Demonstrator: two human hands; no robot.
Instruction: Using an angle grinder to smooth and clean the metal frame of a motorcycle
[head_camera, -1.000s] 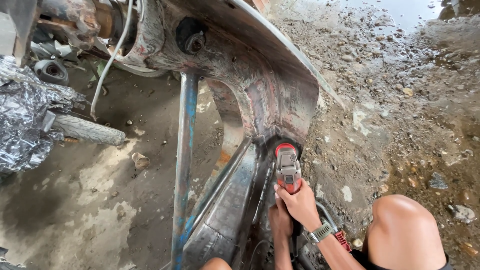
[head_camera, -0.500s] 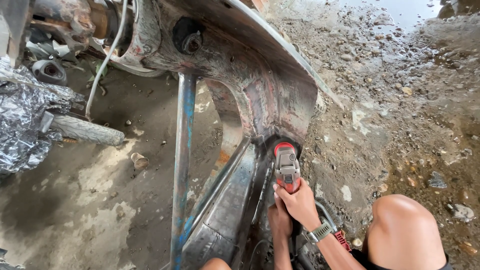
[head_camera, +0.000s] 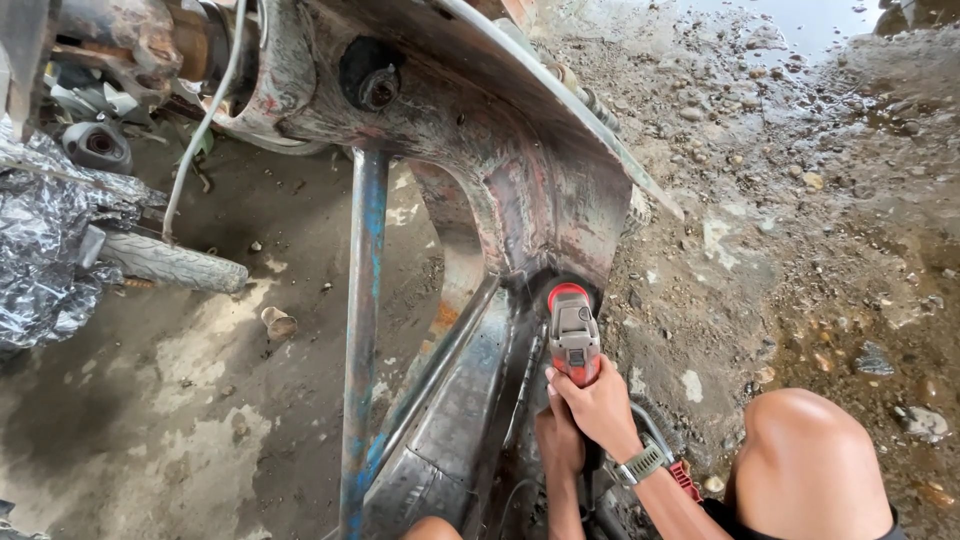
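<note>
Curved metal shell (head_camera: 560, 190) and blue tube (head_camera: 362, 300) hem the grinder (head_camera: 573, 335) — open gravel (head_camera: 800, 250) rightward.

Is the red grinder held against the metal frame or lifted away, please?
Against it: the right hand presses the red grinder nose into the metal frame.

The working end of the red and grey handheld power grinder (head_camera: 573, 335) is hidden inside the dark recess of the rusty curved metal frame (head_camera: 520, 190). The left hand (head_camera: 558, 440) is partly covered by the right hand (head_camera: 600, 405). The crumpled silver foil sheet (head_camera: 40, 250) is cut off at the left edge.
</note>
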